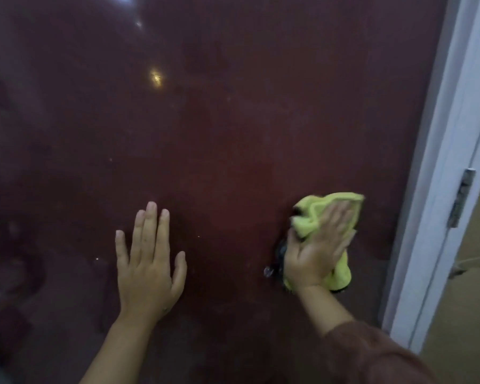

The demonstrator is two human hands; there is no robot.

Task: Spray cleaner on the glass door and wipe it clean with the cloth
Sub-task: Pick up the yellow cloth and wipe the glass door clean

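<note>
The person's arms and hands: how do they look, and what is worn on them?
The left hand and its forearm are bare, with no sleeve, glove, ring or watch visible. The right hand is also bare and gloveless; a dark reddish-brown fabric sleeve covers that arm almost to the wrist.

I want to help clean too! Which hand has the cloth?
The right hand, nearer the white door frame, presses the yellow-green microfibre cloth against the dark red glass door. The left hand rests flat and bare on the glass.
</note>
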